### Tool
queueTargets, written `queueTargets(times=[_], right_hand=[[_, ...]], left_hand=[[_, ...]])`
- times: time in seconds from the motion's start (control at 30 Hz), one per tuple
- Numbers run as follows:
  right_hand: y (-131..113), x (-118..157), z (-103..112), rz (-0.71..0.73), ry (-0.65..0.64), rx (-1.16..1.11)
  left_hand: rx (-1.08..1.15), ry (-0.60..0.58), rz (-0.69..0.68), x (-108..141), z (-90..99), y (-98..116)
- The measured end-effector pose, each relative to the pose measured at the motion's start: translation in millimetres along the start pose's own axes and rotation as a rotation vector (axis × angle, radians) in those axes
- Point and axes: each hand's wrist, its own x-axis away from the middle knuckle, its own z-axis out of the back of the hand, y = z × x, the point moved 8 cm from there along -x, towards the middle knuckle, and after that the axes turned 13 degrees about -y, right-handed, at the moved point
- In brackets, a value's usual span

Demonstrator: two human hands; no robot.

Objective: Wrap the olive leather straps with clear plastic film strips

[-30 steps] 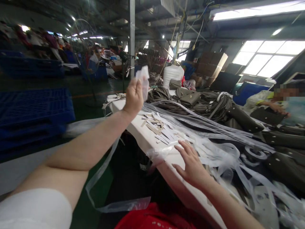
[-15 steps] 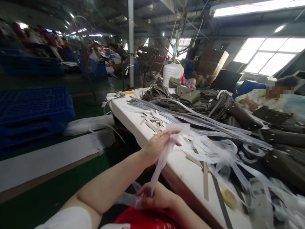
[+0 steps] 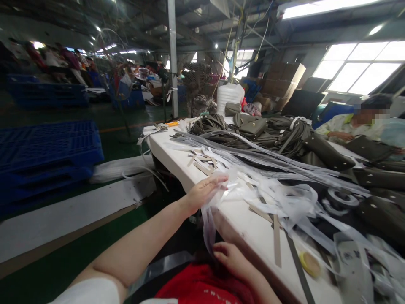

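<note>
Looks like gathering the strip (image 3: 208, 228) mid-frame: left hand (image 3: 201, 194) clamped on it, can't tell with right hand (image 3: 233, 258), next probably needs light tension.

head camera | forward, tilted down (worn) | table (image 3: 240, 219) near, windows (image 3: 357, 66) far

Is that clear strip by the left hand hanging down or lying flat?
Hanging down: the strip runs from the left hand, beside the table, toward the right hand.
</note>
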Motion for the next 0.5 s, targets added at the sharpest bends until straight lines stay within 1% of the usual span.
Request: queueTargets(times=[0.07,0.1,0.13,0.17,0.23,0.3,0.33,0.4,0.5], right_hand=[[-21.3,10.0,26.2,0.062,0.118,-0.201],[-32.8,18.0,45.7,0.094,0.233,-0.241],[-44.3,26.0,63.7,0.118,0.327,-0.222],[-54.1,31.7,77.3,0.138,0.374,-0.209],[-66.0,36.3,93.5,0.184,0.392,-0.248],[-67.3,34.2,97.3,0.228,0.366,-0.388],[-65.1,32.5,97.0,0.235,0.366,-0.463],[-59.7,29.8,95.5,0.217,0.394,-0.533],[-58.8,28.7,96.2,0.175,0.433,-0.439]], left_hand=[[-0.03,-0.047,0.054,6.4,-9.7,-23.9],[-0.045,-0.079,0.073,9.4,-16.3,-33.4],[-0.057,-0.111,0.091,12.2,-23.4,-41.3],[-0.068,-0.146,0.106,14.9,-31.0,-47.9],[-0.085,-0.228,0.133,19.8,-46.2,-58.8],[-0.106,-0.3,0.16,25.2,-56.8,-68.4],[-0.115,-0.316,0.178,28.1,-58.6,-73.3],[-0.127,-0.293,0.214,33.3,-53.8,-81.7],[-0.09,-0.232,0.24,37.8,-38.4,-88.5]])
